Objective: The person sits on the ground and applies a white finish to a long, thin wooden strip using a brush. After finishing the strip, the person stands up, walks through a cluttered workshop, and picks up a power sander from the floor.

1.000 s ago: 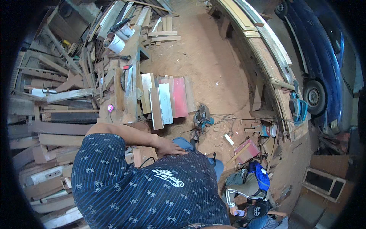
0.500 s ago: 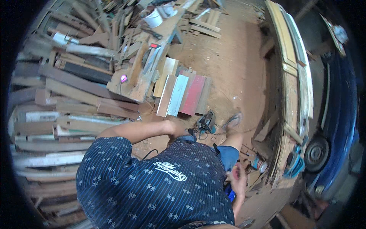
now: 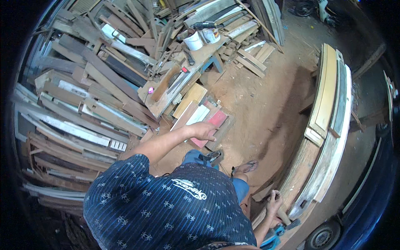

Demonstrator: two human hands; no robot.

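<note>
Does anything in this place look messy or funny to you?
Yes, the wood heap on the left looks messy: its boards overlap and point different ways, while the long boards on the right lie side by side.

Far left: two white buckets on a low bench, dark tool at their rims. Left side heaped with scrap timber. Near right, dark blue car, wheel showing.

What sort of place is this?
Most likely a woodworking shop: a large pile of brown and white wooden planks fills the left, a long yellow wooden board lies on the right, and what looks like a teal handheld power tool sits near the lower edge.
</note>
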